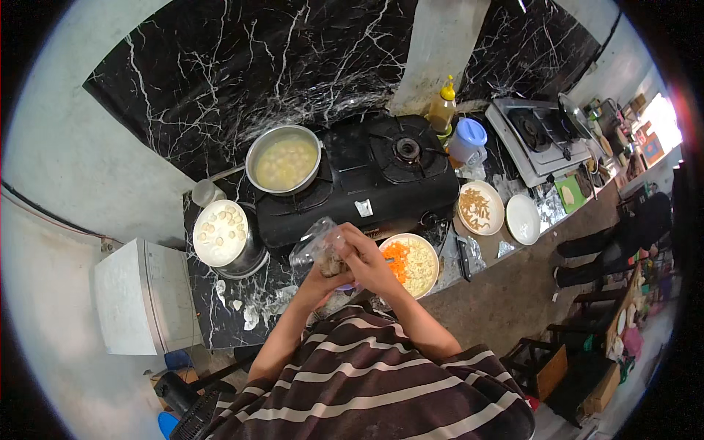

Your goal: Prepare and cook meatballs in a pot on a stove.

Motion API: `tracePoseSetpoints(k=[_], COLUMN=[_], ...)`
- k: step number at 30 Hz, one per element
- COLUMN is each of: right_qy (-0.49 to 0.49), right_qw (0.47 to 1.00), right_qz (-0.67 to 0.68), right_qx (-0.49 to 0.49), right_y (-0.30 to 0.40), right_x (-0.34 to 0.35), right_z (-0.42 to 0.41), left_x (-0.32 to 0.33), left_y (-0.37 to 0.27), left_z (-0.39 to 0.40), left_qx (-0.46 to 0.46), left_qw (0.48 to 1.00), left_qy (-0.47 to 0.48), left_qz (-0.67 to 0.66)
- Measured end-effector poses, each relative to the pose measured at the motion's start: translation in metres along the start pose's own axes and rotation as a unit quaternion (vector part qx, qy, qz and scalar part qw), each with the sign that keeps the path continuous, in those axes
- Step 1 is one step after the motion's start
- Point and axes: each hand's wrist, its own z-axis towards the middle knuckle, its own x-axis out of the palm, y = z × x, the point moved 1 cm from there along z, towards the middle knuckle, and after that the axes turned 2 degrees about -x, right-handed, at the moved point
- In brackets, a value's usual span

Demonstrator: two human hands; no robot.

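Observation:
My left hand [319,283] and my right hand [360,256] are together in front of my body. Between them they hold a clear plastic bag [314,245] with something brownish inside, which I cannot identify. Just right of my right hand is a plate of shredded carrot and pale chopped food [421,264]. Above the hands stands a black gas stove [352,203], with a small torn white packet [363,208] on its front. A metal pot [283,159] of pale round pieces in yellowish liquid sits on the left burner.
A plate with small round dough-like pieces [220,234] rests on a pot at the left. At the right are a plate of brown strips [480,208], a white plate [522,219], a black-handled knife [463,258], a blue-lidded pitcher [467,140] and a second stove [536,143]. A person [616,242] stands beyond.

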Motion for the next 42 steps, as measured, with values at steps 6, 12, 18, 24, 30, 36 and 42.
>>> tracePoseSetpoints(k=[6, 12, 18, 24, 30, 36, 42], right_qy=[0.005, 0.008, -0.018, -0.013, -0.100, -0.164, -0.274], right_qw=[0.999, 0.997, 0.997, 0.996, 0.981, 0.973, 0.945], right_qz=[-0.034, -0.052, -0.046, -0.059, 0.056, 0.043, 0.003], right_qx=[0.024, 0.051, 0.059, 0.063, 0.154, 0.155, 0.177], right_y=[0.004, -0.006, -0.011, 0.000, -0.003, -0.005, 0.002], right_x=[0.002, 0.010, 0.005, 0.001, -0.037, -0.058, -0.108], right_z=[-0.003, -0.026, -0.040, -0.044, -0.057, -0.081, -0.111], left_x=[0.010, 0.012, 0.006, 0.005, -0.010, -0.010, 0.011], left_y=[-0.033, -0.040, -0.025, -0.013, -0.008, -0.005, -0.013], left_z=[-0.013, -0.028, -0.033, -0.032, -0.036, -0.028, 0.005], left_qx=[0.006, -0.003, 0.028, 0.055, 0.072, 0.071, 0.046], left_qw=[0.985, 0.987, 0.980, 0.988, 0.987, 0.990, 0.991], left_qy=[-0.065, -0.087, -0.053, -0.121, -0.104, -0.074, -0.041], left_qz=[0.158, 0.136, 0.190, 0.077, 0.101, 0.099, 0.120])
